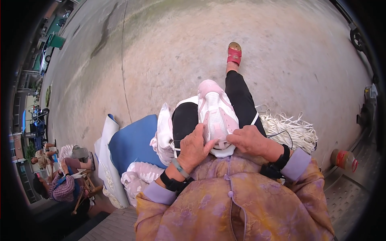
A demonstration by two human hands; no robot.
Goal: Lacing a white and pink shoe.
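Pink-and-white shoe (216, 116) rests sole-down on the person's lap, toe pointing away, so both hands reach its heel end: left hand (194, 148) fingers curled gripping the side, right hand (250, 139) fingers closed pinching the collar, white laces bundle (290, 130) just beside.

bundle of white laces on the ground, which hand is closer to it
Right. The right hand, on the pink-and-white shoe, lies just beside the white lace bundle; the left hand is across the shoe.
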